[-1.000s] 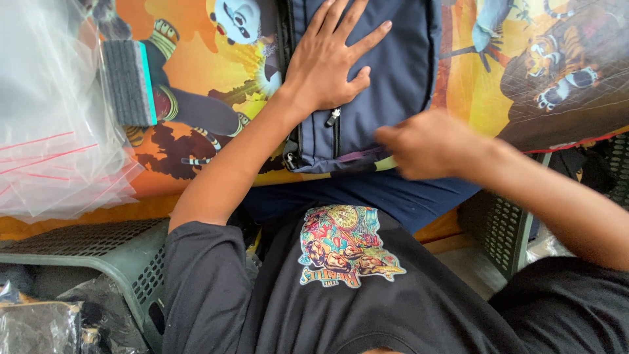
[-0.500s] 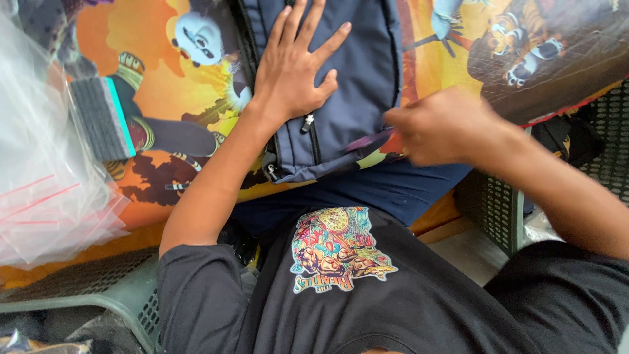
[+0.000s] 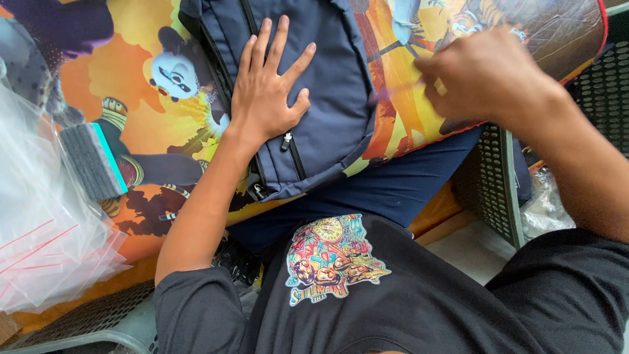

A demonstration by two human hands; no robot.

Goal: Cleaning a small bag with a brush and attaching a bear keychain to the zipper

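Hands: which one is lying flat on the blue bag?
The left hand, fingers spread, palm down on the navy backpack. The right hand is off to the bag's side, blurred, above the colourful cartoon table cover.

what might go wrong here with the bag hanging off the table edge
The navy backpack overhangs the table's near edge, pinned only by the flat left hand; lifting that hand may let it slide into the lap. The right hand is blurred in motion near the bag's side and could nudge it. The zipper pull dangles and might snag.
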